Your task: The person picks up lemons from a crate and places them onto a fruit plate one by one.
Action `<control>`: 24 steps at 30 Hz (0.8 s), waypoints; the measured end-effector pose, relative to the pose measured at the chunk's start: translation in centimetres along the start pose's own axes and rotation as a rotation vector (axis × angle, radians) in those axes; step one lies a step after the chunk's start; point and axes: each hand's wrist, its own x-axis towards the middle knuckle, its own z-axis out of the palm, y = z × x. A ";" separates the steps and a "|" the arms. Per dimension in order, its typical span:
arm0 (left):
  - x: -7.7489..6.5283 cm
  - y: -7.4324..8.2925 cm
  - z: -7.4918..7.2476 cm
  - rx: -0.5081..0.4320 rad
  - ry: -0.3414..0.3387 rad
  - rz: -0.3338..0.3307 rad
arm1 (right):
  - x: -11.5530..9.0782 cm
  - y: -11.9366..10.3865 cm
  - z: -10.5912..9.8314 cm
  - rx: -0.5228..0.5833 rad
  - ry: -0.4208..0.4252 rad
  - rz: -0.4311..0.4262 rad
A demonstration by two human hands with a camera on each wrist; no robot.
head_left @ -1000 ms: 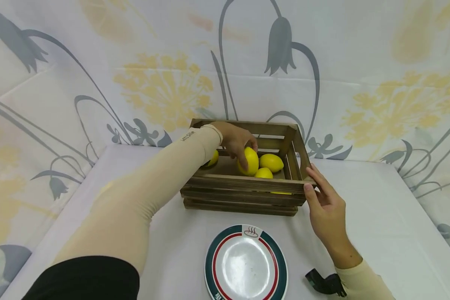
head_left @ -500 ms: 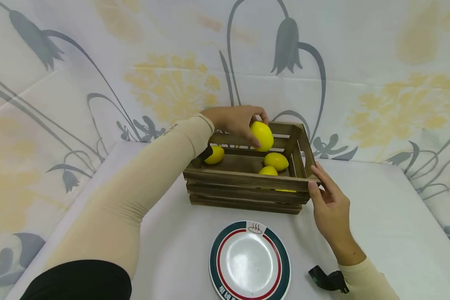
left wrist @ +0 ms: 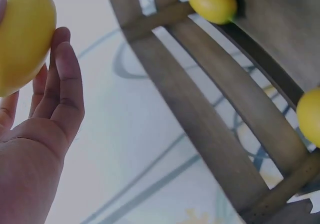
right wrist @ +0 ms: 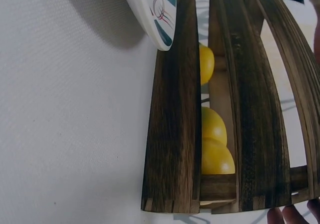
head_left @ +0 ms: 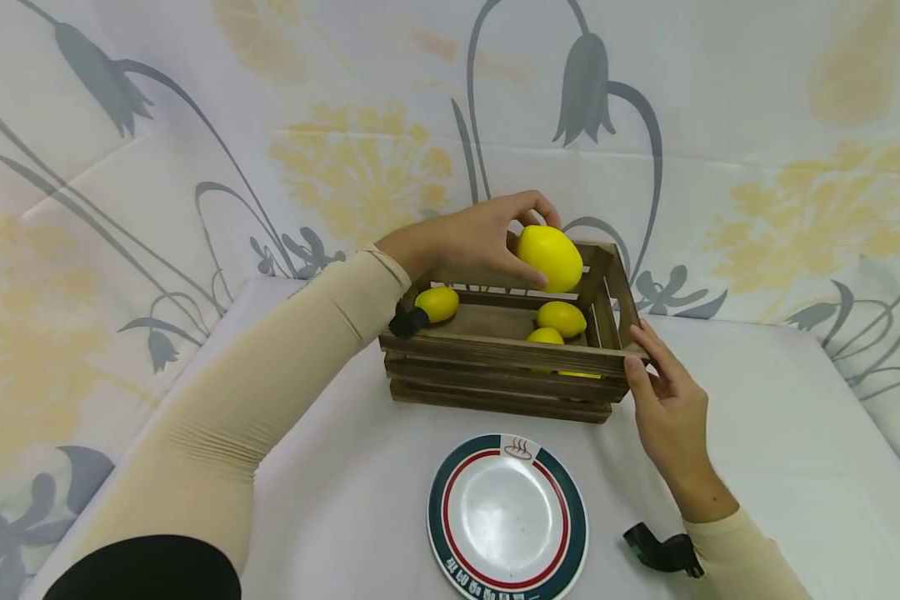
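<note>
My left hand (head_left: 482, 237) holds a yellow lemon (head_left: 551, 259) between thumb and fingers, raised above the wooden crate (head_left: 495, 346). The left wrist view shows the same lemon (left wrist: 25, 38) against the fingers, beside the crate's slats (left wrist: 200, 149). Inside the crate, one lemon (head_left: 437, 305) lies at the left, and a lemon (head_left: 562, 319) and another lemon (head_left: 545, 335) lie together at the right. My right hand (head_left: 671, 412) grips the crate's near right corner, thumb in front and fingers over the end. Only its fingertips (right wrist: 290, 215) show in the right wrist view.
A white plate (head_left: 506, 517) with a green and red rim lies on the white table in front of the crate. Black wrist devices sit by the left cuff (head_left: 408, 322) and right cuff (head_left: 663, 552). A flower-patterned cloth (head_left: 375, 92) hangs close behind the crate.
My left hand has lifted the lemon up out of the crate and carried it a little to the right. The right hand keeps its grip on the corner; the whole view has shifted slightly.
</note>
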 end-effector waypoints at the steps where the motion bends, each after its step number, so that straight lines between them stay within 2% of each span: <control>1: -0.3 0.2 0.2 -0.003 0.005 0.028 | 0.1 0.0 0.0 -0.004 0.001 0.004; 6: -1.6 0.6 1.0 0.005 0.034 0.210 | 0.3 0.1 -0.2 -0.018 0.004 0.020; 10: -2.4 0.6 1.8 -0.009 0.074 0.295 | 0.4 0.3 -0.3 -0.022 0.007 0.034; 14: -3.3 0.5 2.5 -0.037 0.136 0.321 | 0.5 0.4 -0.4 -0.035 0.007 0.047; 17: -4.0 0.1 3.1 -0.022 0.178 0.321 | 0.6 0.4 -0.5 -0.043 0.006 0.056; 24: -6.2 -1.3 4.9 -0.029 0.198 0.301 | 0.6 0.2 -0.5 -0.038 0.006 0.066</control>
